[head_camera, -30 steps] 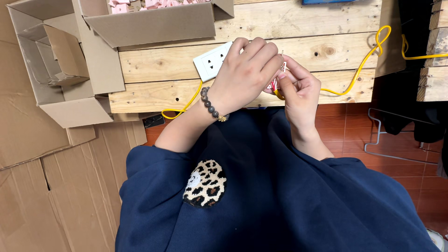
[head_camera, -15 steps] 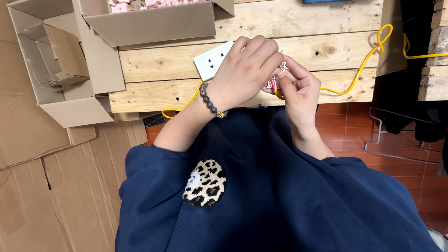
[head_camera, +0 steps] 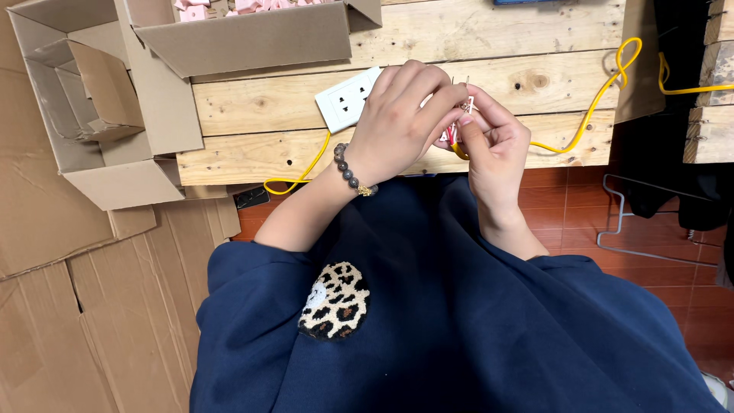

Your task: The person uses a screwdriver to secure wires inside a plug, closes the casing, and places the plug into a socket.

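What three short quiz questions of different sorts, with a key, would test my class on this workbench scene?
1. True or false: both hands, the left hand and the right hand, meet on one small wired part.
2. What colour is the cable trailing across the wooden bench?
3. Which lies beside the left hand: A) a white socket plate, B) a hammer, C) a mug?

Key: 1 true; 2 yellow; 3 A.
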